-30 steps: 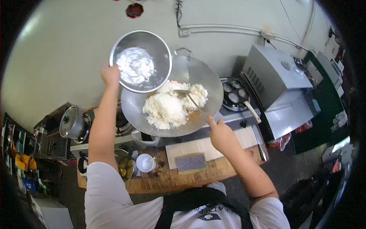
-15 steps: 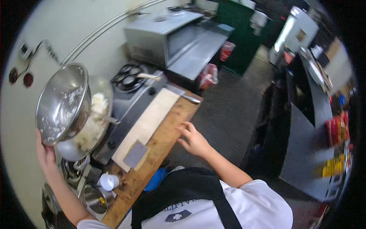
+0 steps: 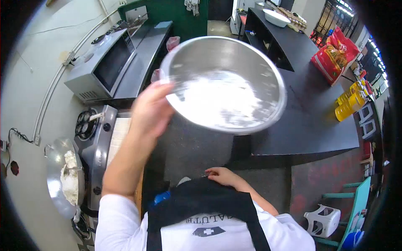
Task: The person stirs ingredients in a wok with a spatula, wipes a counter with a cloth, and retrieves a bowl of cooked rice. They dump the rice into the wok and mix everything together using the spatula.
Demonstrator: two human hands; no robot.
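left hand, blurred, grasps the metal bowl by its rim, fingertips hard to make out.

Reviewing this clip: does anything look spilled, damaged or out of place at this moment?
Nothing clearly stands out. White patches inside the metal bowl, held up in the left hand, look like leftover rice and glare, though motion blurs them. The rice mound sits within the wok, with no visible spill around it.

The head-worn camera looks forward and down through a wide, dark-rimmed round view, with the black cloth apron at its lower edge, the shiny round steel bowl close, and the black-topped counter farther off
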